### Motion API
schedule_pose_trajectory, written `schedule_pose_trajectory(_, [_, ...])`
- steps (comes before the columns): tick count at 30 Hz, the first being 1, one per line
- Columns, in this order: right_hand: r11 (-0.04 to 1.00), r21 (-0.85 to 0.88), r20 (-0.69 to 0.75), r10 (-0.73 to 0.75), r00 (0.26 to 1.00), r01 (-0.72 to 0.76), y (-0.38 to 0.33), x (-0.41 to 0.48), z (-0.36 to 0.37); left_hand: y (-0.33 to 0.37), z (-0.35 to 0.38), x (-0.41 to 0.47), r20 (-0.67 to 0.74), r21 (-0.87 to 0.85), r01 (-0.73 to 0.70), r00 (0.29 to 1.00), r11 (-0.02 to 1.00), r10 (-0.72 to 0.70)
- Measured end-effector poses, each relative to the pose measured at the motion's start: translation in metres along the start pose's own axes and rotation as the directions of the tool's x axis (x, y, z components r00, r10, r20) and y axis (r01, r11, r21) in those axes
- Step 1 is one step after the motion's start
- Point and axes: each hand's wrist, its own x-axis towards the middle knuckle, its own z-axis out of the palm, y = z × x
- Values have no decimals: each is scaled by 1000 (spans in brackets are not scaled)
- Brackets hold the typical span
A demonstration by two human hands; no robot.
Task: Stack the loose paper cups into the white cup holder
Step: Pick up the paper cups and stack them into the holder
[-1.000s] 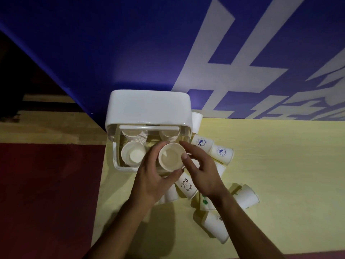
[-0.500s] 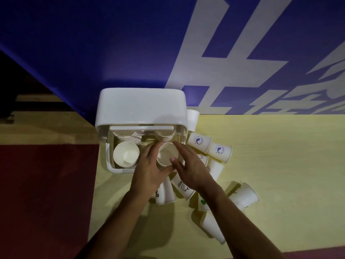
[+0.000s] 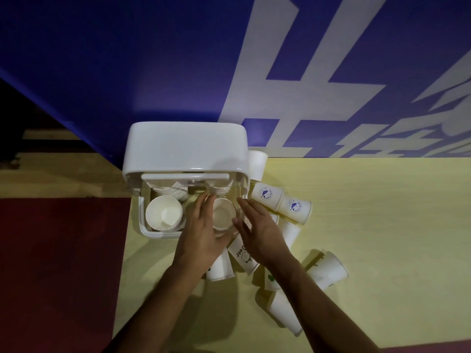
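Paper cup (image 3: 224,216) upright at the front right bay of the white cup holder (image 3: 186,149), flanked by both hands.
We see the left hand (image 3: 201,235) curled round the cup's left wall, in our judgement to guide it into the bay beside the stack (image 3: 164,212) at front left. The right hand (image 3: 260,233) lies with fingers straight along the right rim, probably as a steadying guide; we cannot tell if it makes contact. The hands hide the cup's lower wall, and the forearms cover several loose cups (image 3: 267,194) on the table (image 3: 382,225).
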Motion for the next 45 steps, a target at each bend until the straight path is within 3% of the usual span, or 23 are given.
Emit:
schedule_pose_trajectory(4, [998,55,-123,32,992,-25,25,-17,-30,30,-7,-19,-126,-25,-160,980,987,156])
schedule_pose_trajectory(7, [996,75,-221,63,973,-48,45,-19,-64,82,-1,0,-92,-64,-248,966,967,242])
schedule_pose_trajectory(9, [996,73,-261,62,963,-45,57,-18,-86,113,12,29,-69,-1,-298,952,955,297])
schedule_pose_trajectory(13, [999,4,-250,37,968,-37,90,-19,-115,145,49,104,16,233,-141,990,962,141])
schedule_pose_trajectory(19, [995,-28,-55,98,994,-99,143,-16,-126,137,90,172,-45,457,173,984,872,-171])
schedule_pose_trajectory(23, [992,-48,62,123,990,-121,169,-6,-128,146,110,181,-30,574,183,979,798,-203])
schedule_pose_trajectory(28, [985,-60,181,168,969,-159,188,9,-120,145,120,176,-10,414,186,980,891,-200])
schedule_pose_trajectory(32, [987,-96,208,149,967,-131,198,16,-112,155,110,161,-47,188,106,994,976,-99])
schedule_pose_trajectory(35, [990,-48,171,137,976,-131,202,15,-107,168,98,142,-101,-78,98,989,992,-106])
schedule_pose_trajectory(39, [982,121,99,131,986,-143,198,13,-125,171,77,103,-122,-296,76,986,952,-116])
schedule_pose_trajectory(45, [981,195,-103,9,995,11,169,2,-173,149,59,47,-21,-363,103,993,926,-118])
